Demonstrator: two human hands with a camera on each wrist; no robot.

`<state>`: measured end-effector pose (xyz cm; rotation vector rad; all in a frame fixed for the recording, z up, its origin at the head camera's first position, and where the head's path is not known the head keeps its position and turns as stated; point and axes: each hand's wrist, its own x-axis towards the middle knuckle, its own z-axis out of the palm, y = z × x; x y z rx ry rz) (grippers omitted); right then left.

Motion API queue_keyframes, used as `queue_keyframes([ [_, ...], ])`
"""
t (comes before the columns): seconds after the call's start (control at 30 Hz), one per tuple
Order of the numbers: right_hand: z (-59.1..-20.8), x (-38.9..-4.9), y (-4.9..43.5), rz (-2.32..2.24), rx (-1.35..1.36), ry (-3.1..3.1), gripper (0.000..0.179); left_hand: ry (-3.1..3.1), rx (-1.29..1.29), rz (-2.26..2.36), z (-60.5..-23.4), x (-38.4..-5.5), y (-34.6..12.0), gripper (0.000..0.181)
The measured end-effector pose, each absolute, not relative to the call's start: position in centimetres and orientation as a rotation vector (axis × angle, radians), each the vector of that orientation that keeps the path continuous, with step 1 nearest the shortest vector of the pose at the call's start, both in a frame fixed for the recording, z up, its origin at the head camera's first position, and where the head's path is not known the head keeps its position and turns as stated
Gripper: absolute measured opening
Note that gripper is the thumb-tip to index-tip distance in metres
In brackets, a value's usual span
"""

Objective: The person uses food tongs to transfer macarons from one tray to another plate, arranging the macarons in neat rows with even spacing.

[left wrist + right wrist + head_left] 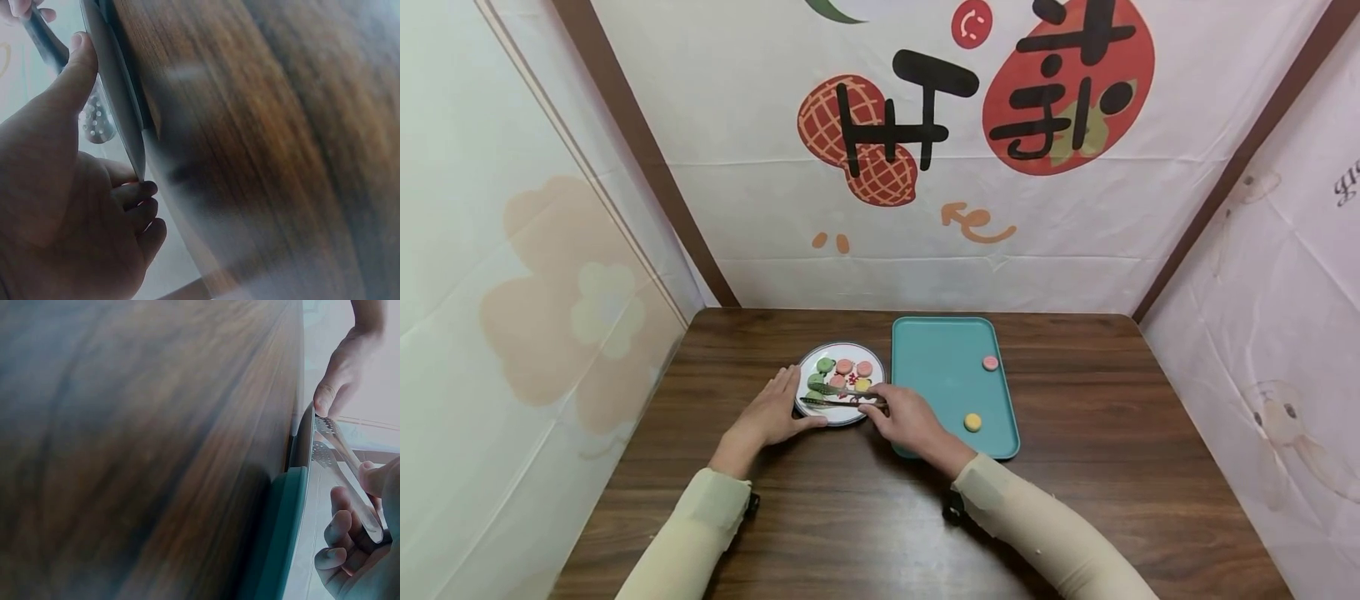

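Observation:
A white plate (pixel 850 417) with a blue rim carries green macarons (pixel 825 365), pink macarons (pixel 844 367) and a yellow macaron (pixel 862 385). My left hand (pixel 772 414) rests against the plate's left edge, its fingers extended and its thumb along the near rim. My right hand (pixel 906 417) holds metal tongs (pixel 842 403) by the handle end, above the right side of the plate. The tongs' perforated tips (pixel 324 453) are spread apart and point left, over the green macarons. Whether they touch a macaron cannot be made out.
Right of the plate lies a teal tray (pixel 936 367). On it are a pink macaron (pixel 991 363) near the right rim and a yellow macaron (pixel 973 422) near the front. The wooden table (pixel 850 517) is bordered by printed cloth walls (pixel 760 192) at back and sides.

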<state>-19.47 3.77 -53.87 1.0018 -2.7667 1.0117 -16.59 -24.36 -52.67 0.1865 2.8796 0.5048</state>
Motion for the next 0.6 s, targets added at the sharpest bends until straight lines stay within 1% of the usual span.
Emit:
queue_keyframes([
  [0.27, -53.85, -19.66, 3.38, 1.033, 1.014, -2.744, 0.029, 2.89, 0.185, 0.499, -52.68, -16.61, -24.4, 0.12],
  [0.6, -53.67, -19.62, 3.09, 1.026, 1.008, -2.76, 0.03, 2.881, 0.177, 0.488, -52.56, -16.6, -24.42, 0.118],
])
